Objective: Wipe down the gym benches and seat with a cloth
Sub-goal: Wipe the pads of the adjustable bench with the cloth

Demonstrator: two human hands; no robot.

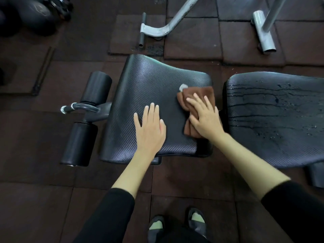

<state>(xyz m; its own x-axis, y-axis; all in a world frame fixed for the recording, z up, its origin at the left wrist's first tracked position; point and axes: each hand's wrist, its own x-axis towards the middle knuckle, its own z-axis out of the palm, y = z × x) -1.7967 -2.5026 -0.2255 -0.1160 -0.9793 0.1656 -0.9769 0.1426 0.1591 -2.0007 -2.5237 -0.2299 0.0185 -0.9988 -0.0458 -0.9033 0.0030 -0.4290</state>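
A black textured seat pad point(143, 88) fills the middle of the view. My left hand point(149, 128) rests flat on its near part, fingers together, holding nothing. My right hand point(204, 116) presses a folded brown cloth point(196, 95) onto the seat's right side. A small white blob point(182, 87) lies on the pad just beyond the cloth. To the right, across a narrow gap, is the black bench back pad point(273, 116), streaked with wet lines and droplets.
Two black foam rollers point(98, 88) point(78, 142) on a curved bar point(84, 108) stick out left of the seat. Grey metal frame legs point(161, 28) point(264, 30) stand on the dark rubber floor tiles beyond. Kettlebells point(35, 13) sit far left. My feet point(177, 223) are below.
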